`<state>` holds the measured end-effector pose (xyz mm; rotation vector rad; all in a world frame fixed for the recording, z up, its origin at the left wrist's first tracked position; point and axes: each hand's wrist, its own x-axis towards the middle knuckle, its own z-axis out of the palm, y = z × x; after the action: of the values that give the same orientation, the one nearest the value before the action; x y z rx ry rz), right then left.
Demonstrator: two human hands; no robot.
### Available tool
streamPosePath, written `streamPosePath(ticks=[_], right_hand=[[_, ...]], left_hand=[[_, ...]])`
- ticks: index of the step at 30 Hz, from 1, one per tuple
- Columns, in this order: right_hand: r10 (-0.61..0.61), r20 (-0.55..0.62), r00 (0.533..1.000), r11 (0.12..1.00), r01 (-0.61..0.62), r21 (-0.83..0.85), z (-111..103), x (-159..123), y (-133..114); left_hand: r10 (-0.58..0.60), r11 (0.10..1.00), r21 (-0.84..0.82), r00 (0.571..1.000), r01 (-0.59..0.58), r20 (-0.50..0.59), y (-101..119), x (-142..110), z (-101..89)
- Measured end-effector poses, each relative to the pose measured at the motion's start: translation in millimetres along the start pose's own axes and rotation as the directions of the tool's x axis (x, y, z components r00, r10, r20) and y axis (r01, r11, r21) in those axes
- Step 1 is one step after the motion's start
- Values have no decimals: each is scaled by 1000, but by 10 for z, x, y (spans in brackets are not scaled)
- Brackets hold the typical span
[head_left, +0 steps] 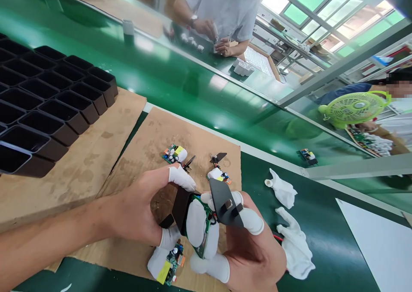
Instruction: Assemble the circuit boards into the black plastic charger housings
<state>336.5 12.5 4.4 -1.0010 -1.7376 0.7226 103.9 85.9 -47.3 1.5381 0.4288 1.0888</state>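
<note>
My left hand [133, 206], with white finger cots on its thumb and fingertips, grips a black plastic case [179, 210] from the left. In my right hand [257, 253], whose fingers also wear white cots, is a green circuit board [202, 245] with a white padded part on it. A flat black end plate [222, 197] with metal prongs is also in the right fingers, tilted beside the board. The board stands at the case's open side; how far inside it reaches is hidden. Below my left hand lies another circuit board [169, 264] with a yellow label.
Two more boards, one at the left [175, 153] and one with a black plate [219, 175], lie on the cardboard [199, 133]. Black cases [48, 124] stand in rows at left. White gloves [296, 244] lie right. Beyond the green belt [193, 86], a co-worker's hands [214, 38] handle small parts.
</note>
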Motion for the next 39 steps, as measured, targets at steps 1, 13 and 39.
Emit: streamPosePath(ticks=[1, 13, 39], right_hand=[[3, 6, 1000, 1000, -2, -10, 1, -9, 7], [-24, 21, 999, 1000, 24, 19, 26, 33, -11], [-26, 23, 999, 1000, 26, -16, 54, 83, -36]], left_hand=[[-9, 1000, -1, 1000, 9, 1, 0, -4, 2], [-28, 1000, -12, 1000, 28, 15, 26, 6, -15], [-41, 996, -78, 999, 41, 1, -58, -15, -2]])
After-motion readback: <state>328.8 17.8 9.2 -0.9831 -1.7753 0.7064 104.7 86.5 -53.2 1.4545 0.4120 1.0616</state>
